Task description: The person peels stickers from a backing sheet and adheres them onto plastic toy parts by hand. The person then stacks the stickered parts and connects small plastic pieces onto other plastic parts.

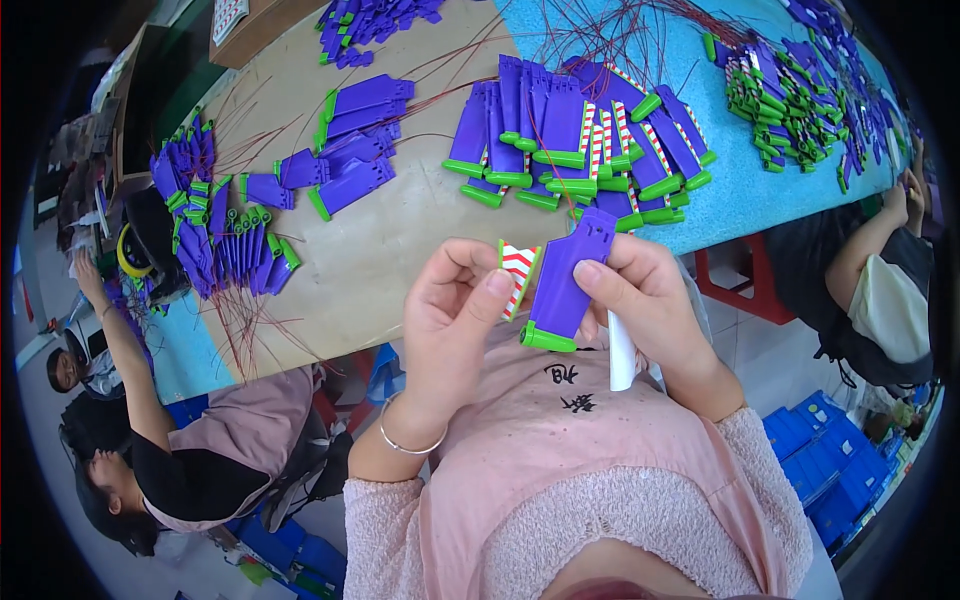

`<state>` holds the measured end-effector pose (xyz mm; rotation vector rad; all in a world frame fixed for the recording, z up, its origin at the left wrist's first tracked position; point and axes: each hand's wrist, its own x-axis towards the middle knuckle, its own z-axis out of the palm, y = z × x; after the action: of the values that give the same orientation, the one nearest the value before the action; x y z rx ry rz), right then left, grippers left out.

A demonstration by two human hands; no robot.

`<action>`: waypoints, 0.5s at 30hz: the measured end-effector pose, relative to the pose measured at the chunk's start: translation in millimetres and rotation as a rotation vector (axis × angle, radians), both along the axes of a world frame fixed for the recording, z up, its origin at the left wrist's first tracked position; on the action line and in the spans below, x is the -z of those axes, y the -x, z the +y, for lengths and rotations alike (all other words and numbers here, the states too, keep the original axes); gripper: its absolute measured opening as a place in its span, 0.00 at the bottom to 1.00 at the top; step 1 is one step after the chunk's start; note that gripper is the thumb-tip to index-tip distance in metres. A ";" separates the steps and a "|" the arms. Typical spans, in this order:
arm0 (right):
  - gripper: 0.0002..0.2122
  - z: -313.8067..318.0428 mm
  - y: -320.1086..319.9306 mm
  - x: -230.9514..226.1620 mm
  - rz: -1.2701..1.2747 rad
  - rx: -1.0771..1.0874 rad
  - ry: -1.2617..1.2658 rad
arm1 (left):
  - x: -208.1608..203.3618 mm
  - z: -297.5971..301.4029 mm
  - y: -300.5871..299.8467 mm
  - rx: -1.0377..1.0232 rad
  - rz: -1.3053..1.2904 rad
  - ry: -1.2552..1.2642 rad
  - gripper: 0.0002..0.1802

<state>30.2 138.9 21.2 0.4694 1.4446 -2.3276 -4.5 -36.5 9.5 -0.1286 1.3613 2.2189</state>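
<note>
Lining-up step, seemingly: your left grip (447, 312) clamped on striped piece (518, 272), right grip (648, 295) on purple panel (564, 278) at 3 o'clock; next calls for matching edges.

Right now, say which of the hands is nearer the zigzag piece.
Left. The left hand holds the zigzag piece; the right hand is to its right, holding a purple piece.

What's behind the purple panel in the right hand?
Beyond the purple panel, similar panels show above and the pink apron below. The panel's back, and any fingers of the right hand against it, are covered.
</note>
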 end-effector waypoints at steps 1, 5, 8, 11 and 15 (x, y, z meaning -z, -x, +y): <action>0.09 -0.4 0.1 -0.6 -0.004 -0.024 -0.017 | -2.9 3.5 -2.4 -0.010 0.015 -0.007 0.07; 0.09 -0.9 -0.8 -0.1 -0.001 -0.033 -0.043 | -7.4 12.0 -7.9 -0.033 0.102 0.035 0.07; 0.09 1.0 -0.5 0.0 -0.002 -0.029 -0.060 | -7.5 13.7 -8.8 -0.035 0.125 0.049 0.07; 0.09 2.0 0.8 -1.1 -0.034 -0.046 -0.060 | -5.6 13.0 -9.5 -0.026 0.141 0.077 0.07; 0.10 2.3 1.1 -0.4 -0.020 -0.021 -0.027 | -4.3 14.9 -9.0 -0.030 0.165 0.107 0.07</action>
<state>29.1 141.3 21.6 0.4815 1.4666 -2.2826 4.5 -21.6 13.8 -0.0042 1.5770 2.2228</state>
